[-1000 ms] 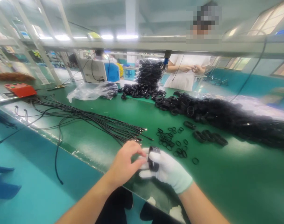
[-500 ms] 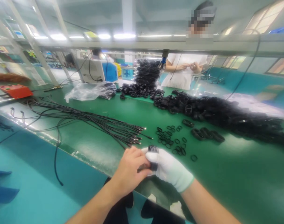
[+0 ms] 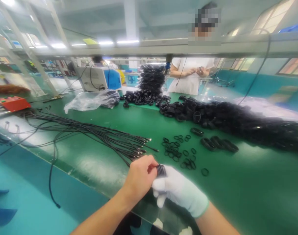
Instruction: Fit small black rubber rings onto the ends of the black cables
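Note:
My right hand [image 3: 173, 186], in a white glove, is closed around a stack of black rings [image 3: 161, 170]. The rings sit side by side, so the stack looks ribbed; whether something lies inside it is hidden. The fingertips of my bare left hand [image 3: 141, 173] pinch the stack's left edge. Beyond both hands, several loose thin black rings [image 3: 175, 147] are scattered on the green table [image 3: 144, 120]. A bundle of black cables [image 3: 97, 127] with metal tips lies to the left, its tips close to my left hand.
A long heap of black oval bands [image 3: 227, 119] runs along the right, with several single bands [image 3: 219, 143] before it. Behind stand a plastic bag [image 3: 82, 101], a white-and-blue machine [image 3: 100, 78] and a red control box [image 3: 12, 103]. A person [image 3: 188, 73] stands across the table.
My left fingers have risen to the upper left edge of the ring stack. My gloved hand has dropped slightly and turned, its lower fingers now showing. The view has shifted a little.

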Demonstrator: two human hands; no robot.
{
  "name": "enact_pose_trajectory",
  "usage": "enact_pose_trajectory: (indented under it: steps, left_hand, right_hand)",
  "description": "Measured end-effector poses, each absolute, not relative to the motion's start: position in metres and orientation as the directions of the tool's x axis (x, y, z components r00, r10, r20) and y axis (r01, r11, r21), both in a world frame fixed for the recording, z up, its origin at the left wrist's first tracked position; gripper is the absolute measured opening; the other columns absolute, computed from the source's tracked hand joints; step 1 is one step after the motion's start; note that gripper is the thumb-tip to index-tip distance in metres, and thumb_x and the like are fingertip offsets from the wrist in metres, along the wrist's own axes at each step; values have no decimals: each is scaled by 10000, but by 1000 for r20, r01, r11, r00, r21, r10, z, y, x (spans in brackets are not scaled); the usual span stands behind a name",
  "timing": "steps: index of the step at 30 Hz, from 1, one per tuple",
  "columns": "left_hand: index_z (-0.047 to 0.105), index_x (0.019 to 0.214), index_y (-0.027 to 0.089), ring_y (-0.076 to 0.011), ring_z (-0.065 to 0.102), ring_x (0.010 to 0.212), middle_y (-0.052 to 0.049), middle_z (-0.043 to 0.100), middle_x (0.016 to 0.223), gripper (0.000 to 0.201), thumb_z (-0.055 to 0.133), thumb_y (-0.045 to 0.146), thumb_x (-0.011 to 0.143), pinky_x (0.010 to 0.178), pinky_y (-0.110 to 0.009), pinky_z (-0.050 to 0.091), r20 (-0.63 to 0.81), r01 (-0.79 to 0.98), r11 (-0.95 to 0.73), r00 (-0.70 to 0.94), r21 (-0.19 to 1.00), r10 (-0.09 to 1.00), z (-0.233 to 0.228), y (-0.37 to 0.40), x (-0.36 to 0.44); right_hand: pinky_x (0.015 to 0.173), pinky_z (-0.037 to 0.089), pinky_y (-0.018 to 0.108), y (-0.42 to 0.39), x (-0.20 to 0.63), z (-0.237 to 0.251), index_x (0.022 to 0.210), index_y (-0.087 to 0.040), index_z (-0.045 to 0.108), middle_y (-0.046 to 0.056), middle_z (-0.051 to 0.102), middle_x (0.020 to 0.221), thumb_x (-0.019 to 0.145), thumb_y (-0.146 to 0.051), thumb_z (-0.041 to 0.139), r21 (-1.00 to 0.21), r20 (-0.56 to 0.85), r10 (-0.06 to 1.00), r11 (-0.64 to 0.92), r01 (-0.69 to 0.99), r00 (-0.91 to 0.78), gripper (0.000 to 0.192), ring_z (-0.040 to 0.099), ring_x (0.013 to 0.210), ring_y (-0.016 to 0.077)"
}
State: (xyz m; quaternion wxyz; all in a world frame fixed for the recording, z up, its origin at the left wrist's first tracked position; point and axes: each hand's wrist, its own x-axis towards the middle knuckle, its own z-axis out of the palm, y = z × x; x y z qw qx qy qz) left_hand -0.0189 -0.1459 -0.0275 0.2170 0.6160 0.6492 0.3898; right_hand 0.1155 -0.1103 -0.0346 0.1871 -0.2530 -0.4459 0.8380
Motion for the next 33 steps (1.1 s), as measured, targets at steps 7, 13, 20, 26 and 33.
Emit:
enact_pose_trajectory:
  steps: [7, 13, 20, 26, 33]
  left_hand:
    - [632, 795, 198, -117, 565, 665, 30, 634, 718, 94, 559, 169, 744, 626, -205, 417, 141, 557, -110, -13, 823, 990, -18, -130, -32]
    - [623, 769, 201, -154, 560, 727, 8, 640, 758, 90, 543, 239, 783, 673, -246, 386, 131, 732, -179, 122, 658, 984, -18, -79, -38]
    - [535, 625, 182, -200, 536, 795, -31, 564, 716, 113, 540, 191, 738, 740, -286, 377, 72, 706, -180, 181, 685, 981, -42, -50, -14]
    - [465, 734, 169, -106, 452, 575, 10, 492, 657, 212, 418, 341, 848, 558, -215, 379, -73, 333, -1, 210, 943, 975, -21, -87, -28]
    - [460, 697, 160, -76, 394, 505, 32, 485, 620, 210, 501, 337, 803, 489, -204, 294, -133, 15, 133, 42, 991, 990, -38, -114, -6]
  right_hand:
    - [395, 498, 203, -101, 128, -30, 868, -92, 618, 52, 622, 735, 666, -184, 714, -821, -244, 600, -545, -167, -762, 242, 565, 516, 105]
    - [595, 546, 300, -75, 161, -26, 1080, -132, 591, 109, 672, 936, 711, -307, 727, -706, -188, 693, -588, -394, -696, 430, 668, 836, 245]
    - [592, 534, 310, -71, 165, -26, 1093, -122, 574, 119, 660, 987, 725, -329, 715, -696, -155, 672, -595, -402, -724, 445, 653, 889, 273]
    - [448, 458, 225, -75, 153, -26, 1068, -127, 527, 82, 648, 904, 710, -227, 730, -824, -199, 879, -389, -412, -433, 424, 587, 604, 119]
    - [346, 373, 197, -85, 130, -37, 967, -141, 509, -54, 532, 541, 598, -307, 788, -881, -160, 901, -315, -353, -404, 492, 463, 392, 83]
